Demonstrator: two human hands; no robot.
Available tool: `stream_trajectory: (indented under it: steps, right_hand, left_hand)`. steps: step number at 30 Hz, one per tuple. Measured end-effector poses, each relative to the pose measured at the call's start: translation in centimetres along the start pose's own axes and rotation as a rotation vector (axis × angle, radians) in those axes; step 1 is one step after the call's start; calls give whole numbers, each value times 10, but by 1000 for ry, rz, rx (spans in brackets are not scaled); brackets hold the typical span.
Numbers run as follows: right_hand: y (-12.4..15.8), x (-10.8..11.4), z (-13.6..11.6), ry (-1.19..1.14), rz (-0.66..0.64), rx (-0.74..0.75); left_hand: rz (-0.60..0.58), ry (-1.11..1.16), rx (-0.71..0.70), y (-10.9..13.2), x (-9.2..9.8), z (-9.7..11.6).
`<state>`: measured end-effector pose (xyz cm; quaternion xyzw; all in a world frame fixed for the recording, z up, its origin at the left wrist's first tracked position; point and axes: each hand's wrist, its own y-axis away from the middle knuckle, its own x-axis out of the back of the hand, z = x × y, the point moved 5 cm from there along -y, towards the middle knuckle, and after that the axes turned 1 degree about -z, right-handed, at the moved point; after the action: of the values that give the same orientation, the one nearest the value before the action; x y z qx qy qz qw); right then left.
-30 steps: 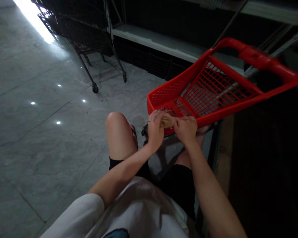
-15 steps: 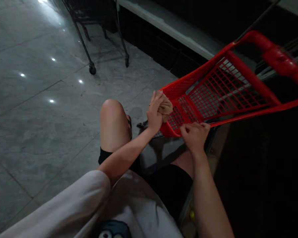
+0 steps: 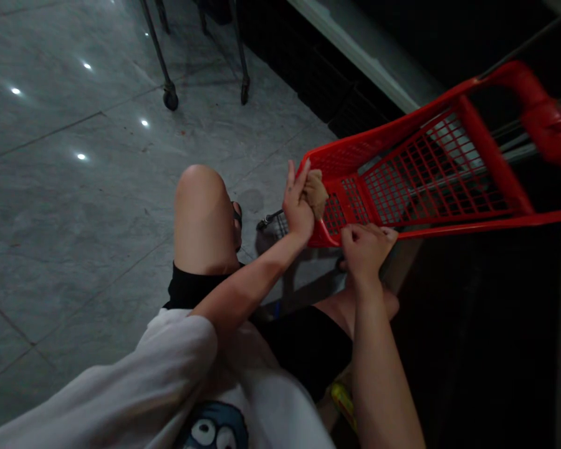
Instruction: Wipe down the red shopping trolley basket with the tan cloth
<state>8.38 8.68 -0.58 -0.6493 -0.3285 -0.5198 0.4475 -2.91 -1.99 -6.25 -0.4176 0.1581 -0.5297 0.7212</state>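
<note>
Left of the left hand [image 3: 300,202] the tiled floor [image 3: 98,206] lies wide open, broken only by the bent knee [image 3: 199,206] just beside that forearm and, farther up, the legs and wheels of a metal trolley [image 3: 170,98]. Beyond both hands, a pale shelf edge [image 3: 359,50] and dark crates [image 3: 325,93] cut across the view and close off the far side, while the room to the right of the right hand [image 3: 367,246] is too dark to read. The red cart [image 3: 346,156] slants away from the grip — its narrow end between the hands, its handle [image 3: 549,128] well off to the upper right. The left forearm reaches diagonally across the lap, wrist bent so that the fingers point up and away; the right arm runs nearly straight forward from the lower edge, its knuckles up. A tan cloth [image 3: 315,193] lies bunched against the palm side of the left hand, at the cart's narrow end. Two left fingers stand straight and slightly spread, but the thumb is hidden, so I cannot tell whether the hand pinches the cloth or just presses it. The right hand's fingers are curled over the cart's near rim, gripping it — near the cloth but apart from it. A yellow object [image 3: 345,402] sits below the right hand, beside the forearm.
</note>
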Motion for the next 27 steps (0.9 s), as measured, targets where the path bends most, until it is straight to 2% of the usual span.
stream_trajectory:
  steps: [2, 4, 5, 7, 10, 13, 16, 19, 21, 25, 27]
  right_hand:
    - [-2, 0, -4, 0, 11, -8]
    - [-3, 0, -6, -6, 25, -18]
    - [-2, 0, -6, -10, 32, -21]
    - [-1, 1, -6, -13, 40, -25]
    - [1, 2, -2, -1, 28, -34]
    - [3, 3, 2, 19, -5, -34]
    - [2, 3, 0, 28, -17, -22]
    - [-8, -1, -8, 25, 1, -10]
    - [-18, -4, -15, 22, 20, 1]
    - [-40, -12, -30, 32, 46, 43]
    - [-48, -15, -35, 42, 46, 70]
  left_hand:
    - [33, 171, 246, -9, -6, -22]
    - [-52, 410, 430, -2, -2, -24]
    - [-129, 502, 440, 5, 6, -15]
    - [-282, 582, 343, 24, 28, 12]
    - [-399, 625, 265, 48, 56, 45]
    - [-406, 596, 330, 48, 53, 51]
    - [-318, 537, 462, 33, 29, 35]
    - [-237, 548, 527, 16, 5, 10]
    - [-225, 593, 543, 3, -10, -13]
    - [-196, 677, 622, -27, -42, -72]
    - [-190, 714, 633, -39, -54, -92]
